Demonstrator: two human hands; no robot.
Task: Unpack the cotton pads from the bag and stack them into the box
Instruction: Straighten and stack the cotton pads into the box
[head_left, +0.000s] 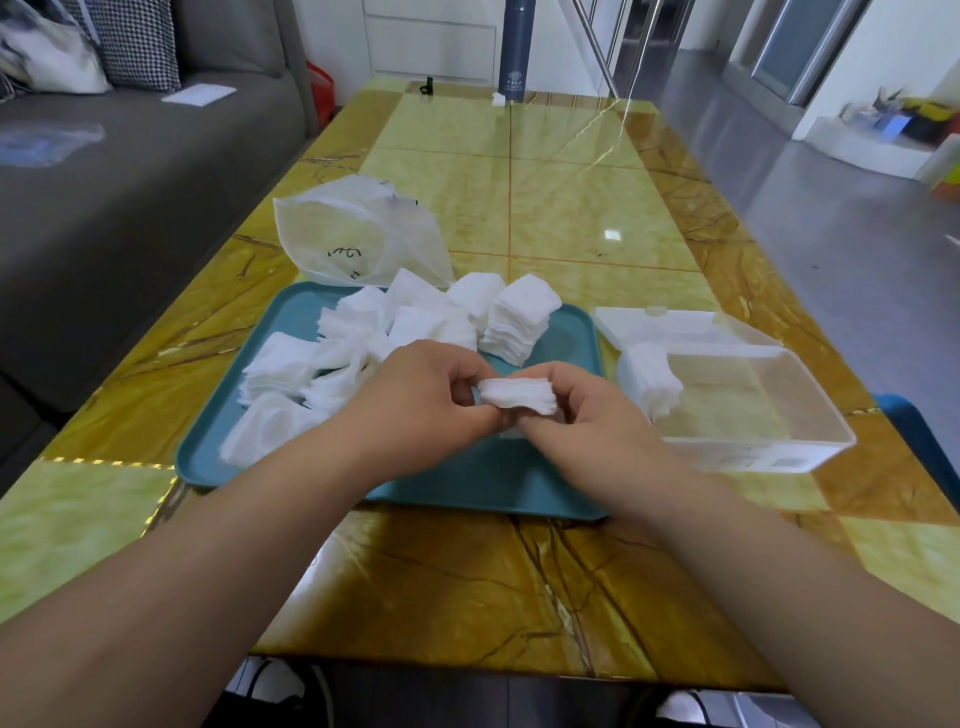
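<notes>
A small stack of white cotton pads is held between my left hand and my right hand, above the front of a teal tray. Several more piles of pads lie on the tray, with one neat pile at its back right. A crumpled white bag lies behind the tray. To the right stands a clear plastic box, open, with one stack of pads upright at its left end. Its lid lies behind it.
The table is glossy yellow marble pattern. A dark tall bottle and a small white scrap stand at its far end. A grey sofa runs along the left. A blue chair edge shows right of the box.
</notes>
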